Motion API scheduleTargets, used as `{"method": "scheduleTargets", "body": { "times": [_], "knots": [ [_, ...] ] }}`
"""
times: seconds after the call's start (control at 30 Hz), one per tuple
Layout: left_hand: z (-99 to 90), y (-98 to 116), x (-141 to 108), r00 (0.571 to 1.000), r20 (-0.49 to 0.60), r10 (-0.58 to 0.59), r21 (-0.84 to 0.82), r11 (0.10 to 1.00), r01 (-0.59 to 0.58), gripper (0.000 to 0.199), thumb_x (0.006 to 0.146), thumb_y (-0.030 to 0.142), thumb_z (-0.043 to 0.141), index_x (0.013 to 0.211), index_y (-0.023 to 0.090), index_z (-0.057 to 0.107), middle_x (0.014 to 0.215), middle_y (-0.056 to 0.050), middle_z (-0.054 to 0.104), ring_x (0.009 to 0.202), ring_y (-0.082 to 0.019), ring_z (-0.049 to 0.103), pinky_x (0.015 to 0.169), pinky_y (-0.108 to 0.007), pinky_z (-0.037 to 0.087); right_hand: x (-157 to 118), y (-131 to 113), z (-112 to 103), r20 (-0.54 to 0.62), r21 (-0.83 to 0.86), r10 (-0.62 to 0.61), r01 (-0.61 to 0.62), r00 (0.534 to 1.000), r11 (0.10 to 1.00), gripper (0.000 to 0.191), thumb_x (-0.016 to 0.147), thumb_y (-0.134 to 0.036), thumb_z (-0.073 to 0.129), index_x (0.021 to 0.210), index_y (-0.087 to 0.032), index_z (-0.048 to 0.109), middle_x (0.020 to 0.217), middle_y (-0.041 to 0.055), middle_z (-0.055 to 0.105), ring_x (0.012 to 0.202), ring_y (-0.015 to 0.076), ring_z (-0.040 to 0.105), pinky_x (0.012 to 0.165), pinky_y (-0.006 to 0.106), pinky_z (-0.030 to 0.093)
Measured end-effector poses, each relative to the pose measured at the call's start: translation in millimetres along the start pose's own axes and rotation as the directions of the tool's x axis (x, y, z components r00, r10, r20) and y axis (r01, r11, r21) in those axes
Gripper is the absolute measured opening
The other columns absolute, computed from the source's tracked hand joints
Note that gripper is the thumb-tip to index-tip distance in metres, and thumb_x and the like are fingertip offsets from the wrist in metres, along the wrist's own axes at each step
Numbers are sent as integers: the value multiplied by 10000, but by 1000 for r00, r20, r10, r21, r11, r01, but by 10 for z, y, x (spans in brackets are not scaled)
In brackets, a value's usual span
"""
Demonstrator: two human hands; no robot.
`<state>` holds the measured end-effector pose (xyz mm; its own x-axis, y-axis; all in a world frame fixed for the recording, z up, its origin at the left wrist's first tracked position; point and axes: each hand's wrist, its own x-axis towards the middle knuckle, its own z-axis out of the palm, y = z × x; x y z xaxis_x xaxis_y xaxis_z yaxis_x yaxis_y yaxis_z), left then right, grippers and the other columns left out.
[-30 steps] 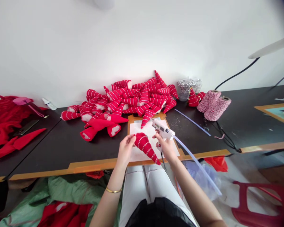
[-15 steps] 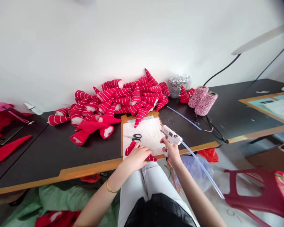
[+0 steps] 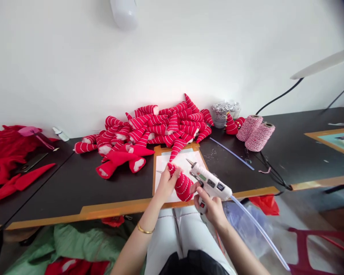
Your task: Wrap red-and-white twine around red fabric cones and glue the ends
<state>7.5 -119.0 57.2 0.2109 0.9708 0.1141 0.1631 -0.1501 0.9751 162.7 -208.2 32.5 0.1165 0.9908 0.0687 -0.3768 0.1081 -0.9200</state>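
My left hand is closed around the pointed end of a stuffed red felt cone wound with white twine. Its wide end tilts down toward me, above the white work sheet. In my right hand is a white hot glue gun, gripped by its handle, with the nozzle aimed up and left, past the cone. A long translucent glue stick trails from the gun's back. One right finger is close to the cone; whether it touches, I cannot tell. Scissors are mostly hidden behind my left hand.
A heap of twine-wrapped red cones lies against the wall, with plain red cones in front. Right of it stand a tub of silvery bits, two twine spools and a loose glue stick. A red stool is at lower right.
My left hand has lifted the cone off the sheet and turned it, tip upward. The glue gun has come nearer to the cone. My view has shifted slightly left and up.
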Motion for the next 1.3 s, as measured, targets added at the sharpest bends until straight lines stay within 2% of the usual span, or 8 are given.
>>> {"method": "scheduleTargets", "body": {
  "times": [0.13,0.33,0.43,0.5,0.67,0.83,1.0,1.3],
  "knots": [
    [99,-181,16,992,-124,23,123,992,-7,288,914,459,579,1003,226,436,787,21,548,725,-187,566,722,-325,449,58,86,80,15,-7,45,-45,999,999,345,851,-532,704,890,-202,613,841,31,690,417,82,495,410,254,366],
    [105,-463,33,981,-155,114,62,992,-106,314,964,434,452,1162,207,366,1056,-115,598,942,-255,611,894,-438,469,75,280,34,-32,-24,73,-73,997,997,369,823,-533,735,936,-212,592,829,7,691,404,74,504,409,238,380],
    [97,-507,41,962,-193,194,42,981,-189,343,975,434,490,1199,227,333,1339,-191,523,1109,-243,615,955,-416,471,93,313,34,-46,-41,92,-94,995,995,414,787,-563,753,919,-206,590,794,8,684,396,80,498,404,243,384],
    [76,-505,56,955,-186,233,46,973,-228,330,973,434,521,1186,234,366,1427,-198,481,1177,-235,605,974,-392,475,108,315,47,-55,-51,103,-106,993,993,438,762,-578,766,908,-204,591,762,6,677,393,87,495,399,246,386],
    [-34,-446,66,963,-62,262,197,949,-245,227,993,410,509,1115,221,540,1162,-119,659,1121,-236,637,985,-383,476,129,340,54,-27,-67,123,-125,992,990,435,752,-574,775,897,-203,601,705,1,678,394,92,510,413,244,420],
    [-159,-345,49,951,-37,307,284,915,-285,165,992,347,513,1090,229,574,1104,-86,690,1050,-217,667,961,-358,484,118,372,35,-34,-107,133,-136,990,985,429,744,-567,782,878,-200,607,675,7,678,404,102,520,415,244,411],
    [-269,-265,70,951,25,308,351,888,-297,104,977,314,533,1007,230,586,1024,-58,706,965,-203,675,899,-321,490,92,310,85,-68,-151,137,-146,988,978,479,696,-634,779,826,-206,606,532,-36,575,388,109,475,407,249,384],
    [-269,-335,98,965,-44,257,368,902,-224,153,998,303,455,914,218,549,899,-23,668,818,-179,623,781,-290,458,56,357,91,-27,-256,161,-162,987,953,502,720,-666,739,788,-184,614,591,-11,587,402,89,436,408,242,376]
  ]
}}
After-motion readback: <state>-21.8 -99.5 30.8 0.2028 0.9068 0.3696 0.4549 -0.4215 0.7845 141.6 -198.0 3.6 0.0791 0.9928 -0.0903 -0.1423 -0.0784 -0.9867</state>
